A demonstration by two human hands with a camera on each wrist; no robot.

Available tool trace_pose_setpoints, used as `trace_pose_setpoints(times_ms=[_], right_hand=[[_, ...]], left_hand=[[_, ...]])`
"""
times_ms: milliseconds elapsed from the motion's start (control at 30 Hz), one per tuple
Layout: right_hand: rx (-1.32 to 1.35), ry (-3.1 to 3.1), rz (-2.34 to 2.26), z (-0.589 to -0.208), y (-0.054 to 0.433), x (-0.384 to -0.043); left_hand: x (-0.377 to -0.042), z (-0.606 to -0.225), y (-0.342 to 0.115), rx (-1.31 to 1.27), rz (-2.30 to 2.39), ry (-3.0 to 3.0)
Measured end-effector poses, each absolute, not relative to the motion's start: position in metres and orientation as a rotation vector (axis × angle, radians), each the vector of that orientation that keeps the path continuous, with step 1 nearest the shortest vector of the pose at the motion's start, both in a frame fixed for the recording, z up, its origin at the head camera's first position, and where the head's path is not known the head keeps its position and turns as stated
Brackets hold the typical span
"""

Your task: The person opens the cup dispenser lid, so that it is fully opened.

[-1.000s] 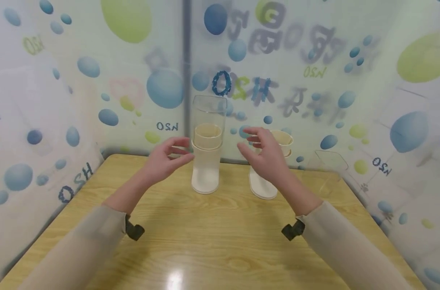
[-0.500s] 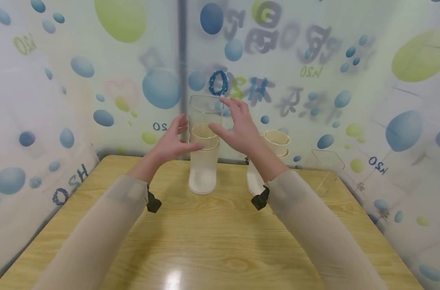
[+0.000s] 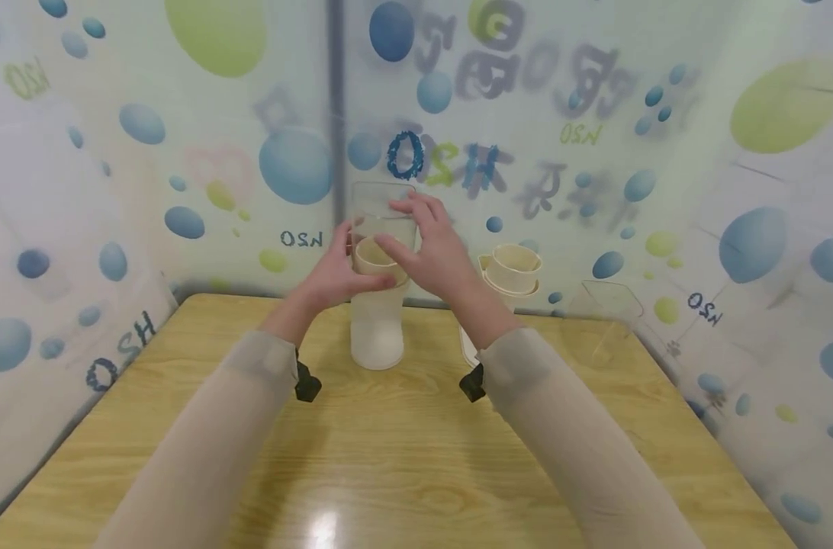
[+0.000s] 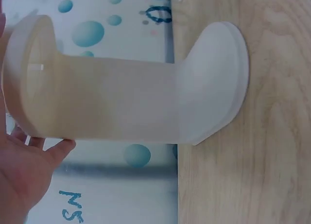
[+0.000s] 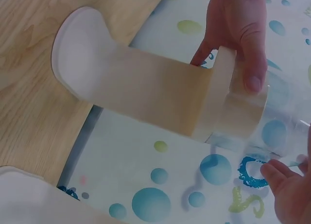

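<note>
A cream plastic stand [image 3: 377, 335] with a rounded foot stands upright at the table's back. On its ring-shaped collar [image 4: 26, 83] sits a shorter cream ring [image 5: 245, 105], inside the lower end of a clear container [image 3: 371, 200]. My left hand [image 3: 334, 271] grips the stand at the collar from the left, its thumb in front and fingers behind. In the right wrist view that thumb lies over the cream ring. From the right, my right hand [image 3: 433, 248] holds the clear container higher up, fingers and thumb spread around its side.
A second cream stand [image 3: 512, 271] with a ring on top stands to the right, partly behind my right forearm. Farther right, a clear container [image 3: 605, 305] stands on the wooden table [image 3: 389, 450]. Patterned walls [image 3: 296, 164] close in the back and sides.
Both hands have come in to the left stand. My right hand has moved left from before the second stand to the clear container; my left has moved right and closed around the collar.
</note>
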State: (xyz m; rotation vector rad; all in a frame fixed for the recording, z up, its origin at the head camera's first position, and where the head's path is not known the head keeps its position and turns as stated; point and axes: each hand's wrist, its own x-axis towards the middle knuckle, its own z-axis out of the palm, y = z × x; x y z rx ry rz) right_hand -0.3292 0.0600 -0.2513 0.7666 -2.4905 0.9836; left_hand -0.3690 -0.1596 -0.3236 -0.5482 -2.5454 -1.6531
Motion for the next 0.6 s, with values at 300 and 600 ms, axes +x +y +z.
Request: trace_pose_setpoints(times_ms=[300, 600], right_hand=[[0.769, -2.457, 1.007, -0.254, 0.061, -0.332], [0.808, -2.402, 1.200, -0.258, 0.067, -0.331]], left_hand=[[-0.360, -0.336, -0.150, -0.507, -1.614, -2.442], [-0.346, -0.347, -0.139, -0.387, -1.427, -2.409]])
